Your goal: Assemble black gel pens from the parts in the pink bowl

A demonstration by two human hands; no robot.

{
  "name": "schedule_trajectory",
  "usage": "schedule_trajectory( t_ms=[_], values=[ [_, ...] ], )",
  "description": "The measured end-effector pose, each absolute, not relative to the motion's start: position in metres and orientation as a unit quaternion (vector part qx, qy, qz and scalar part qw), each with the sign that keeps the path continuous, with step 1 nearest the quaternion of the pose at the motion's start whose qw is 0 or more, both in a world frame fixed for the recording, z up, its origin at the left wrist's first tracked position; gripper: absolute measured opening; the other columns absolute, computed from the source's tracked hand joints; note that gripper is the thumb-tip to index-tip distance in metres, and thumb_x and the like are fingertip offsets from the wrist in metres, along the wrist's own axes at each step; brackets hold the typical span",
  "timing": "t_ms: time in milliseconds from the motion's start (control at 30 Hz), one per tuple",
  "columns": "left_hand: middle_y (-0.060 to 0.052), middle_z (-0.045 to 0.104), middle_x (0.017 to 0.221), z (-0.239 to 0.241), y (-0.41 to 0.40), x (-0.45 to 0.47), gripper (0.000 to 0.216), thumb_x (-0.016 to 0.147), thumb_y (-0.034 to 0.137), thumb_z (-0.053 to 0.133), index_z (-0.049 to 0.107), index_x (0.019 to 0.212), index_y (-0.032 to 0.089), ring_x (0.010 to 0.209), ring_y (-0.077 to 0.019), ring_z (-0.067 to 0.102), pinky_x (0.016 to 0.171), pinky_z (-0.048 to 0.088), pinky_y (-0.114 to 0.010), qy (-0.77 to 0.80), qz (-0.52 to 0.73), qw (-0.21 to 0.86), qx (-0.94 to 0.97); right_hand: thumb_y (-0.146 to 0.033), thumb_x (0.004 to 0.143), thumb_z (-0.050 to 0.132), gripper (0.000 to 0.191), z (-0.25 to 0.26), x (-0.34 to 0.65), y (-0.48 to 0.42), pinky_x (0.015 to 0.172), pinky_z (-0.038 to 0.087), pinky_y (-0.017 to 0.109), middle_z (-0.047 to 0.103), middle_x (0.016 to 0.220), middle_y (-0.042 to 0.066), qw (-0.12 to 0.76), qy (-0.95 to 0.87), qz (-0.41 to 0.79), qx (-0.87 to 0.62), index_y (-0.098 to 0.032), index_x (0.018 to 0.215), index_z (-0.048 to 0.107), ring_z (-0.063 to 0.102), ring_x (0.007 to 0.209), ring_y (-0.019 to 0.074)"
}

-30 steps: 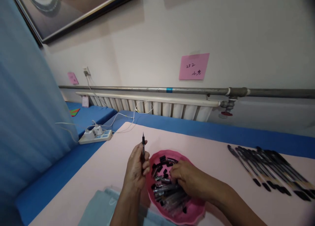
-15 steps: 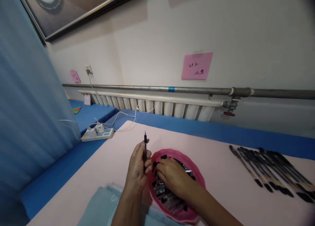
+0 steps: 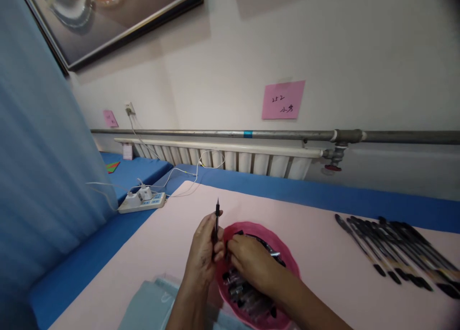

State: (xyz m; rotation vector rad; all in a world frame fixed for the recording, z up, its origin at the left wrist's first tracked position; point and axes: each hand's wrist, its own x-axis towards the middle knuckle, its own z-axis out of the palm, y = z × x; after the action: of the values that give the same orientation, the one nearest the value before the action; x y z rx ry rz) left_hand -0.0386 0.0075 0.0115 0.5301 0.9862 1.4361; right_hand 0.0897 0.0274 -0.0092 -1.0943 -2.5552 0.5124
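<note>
My left hand [image 3: 203, 255] is closed round a thin black pen refill [image 3: 217, 215] that points straight up, its tip above my fingers. My right hand [image 3: 251, 263] lies with curled fingers in a pink bowl [image 3: 287, 258] full of several black pen caps and clear pen barrels [image 3: 247, 296]; what its fingers pinch is hidden. The two hands nearly touch at the bowl's left rim. The bowl stands on a pale pink sheet [image 3: 316, 253] that covers the table.
A row of several finished black pens [image 3: 391, 251] lies at the right on the pink sheet. A light blue cloth [image 3: 147, 308] sits at the near edge. A white power strip [image 3: 142, 201] with cables rests on the blue surface at the left. A radiator [image 3: 233, 159] and a pipe run along the wall.
My right hand has slid left across the bowl, from its right side toward my left hand. The left hand keeps the refill upright and has barely moved.
</note>
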Motion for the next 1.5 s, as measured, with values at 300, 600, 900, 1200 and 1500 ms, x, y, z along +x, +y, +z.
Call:
schedule_trajectory(
  t_ms=[300,600,900,1200,1500],
  values=[
    [0.011,0.035,0.047,0.012,-0.001,-0.014,0.043,0.073,0.054,0.062,0.053,0.096,0.019,0.033,-0.0004,0.016,0.033,0.005,-0.014,0.419,0.540,0.669,0.291,-0.036,0.069,0.065,0.023,0.028,0.129,0.052,0.063,0.044,0.028,0.067,0.083,0.005,0.550,-0.514,0.486,-0.445,-0.018,0.084,0.068,0.057,0.072,0.0173],
    [0.010,0.035,0.047,0.007,-0.004,-0.003,0.041,0.076,0.055,0.057,0.054,0.095,0.018,0.033,-0.0016,0.019,0.033,0.006,-0.016,0.422,0.487,0.692,0.326,-0.035,0.062,0.074,0.025,0.034,0.120,0.043,0.058,0.042,0.025,0.066,0.076,0.002,0.568,-0.441,0.586,-0.374,-0.017,0.079,0.069,0.052,0.062,0.0119],
    [0.011,0.034,0.045,0.010,-0.005,-0.003,0.039,0.077,0.055,0.056,0.052,0.093,0.019,0.032,-0.0011,0.015,0.033,0.004,-0.017,0.421,0.474,0.701,0.327,-0.035,0.061,0.075,0.026,0.036,0.123,0.042,0.059,0.042,0.025,0.066,0.074,0.002,0.571,-0.437,0.583,-0.378,-0.017,0.079,0.069,0.051,0.061,0.0116],
    [0.010,0.037,0.047,0.006,-0.005,-0.001,0.037,0.075,0.054,0.059,0.044,0.082,0.021,0.033,-0.0005,0.015,0.033,0.003,-0.016,0.405,0.482,0.723,0.285,-0.033,0.062,0.075,0.030,0.034,0.122,0.039,0.063,0.046,0.025,0.068,0.080,0.002,0.544,-0.457,0.593,-0.380,-0.018,0.087,0.068,0.056,0.066,0.0125],
    [0.010,0.039,0.046,-0.001,-0.004,-0.002,0.036,0.073,0.049,0.065,0.049,0.087,0.019,0.032,0.0003,0.016,0.032,0.006,-0.013,0.318,0.476,0.798,0.189,-0.033,0.066,0.074,0.027,0.027,0.118,0.038,0.058,0.044,0.025,0.068,0.077,0.001,0.559,-0.446,0.609,-0.343,-0.019,0.088,0.066,0.054,0.055,0.0098]
  ],
)
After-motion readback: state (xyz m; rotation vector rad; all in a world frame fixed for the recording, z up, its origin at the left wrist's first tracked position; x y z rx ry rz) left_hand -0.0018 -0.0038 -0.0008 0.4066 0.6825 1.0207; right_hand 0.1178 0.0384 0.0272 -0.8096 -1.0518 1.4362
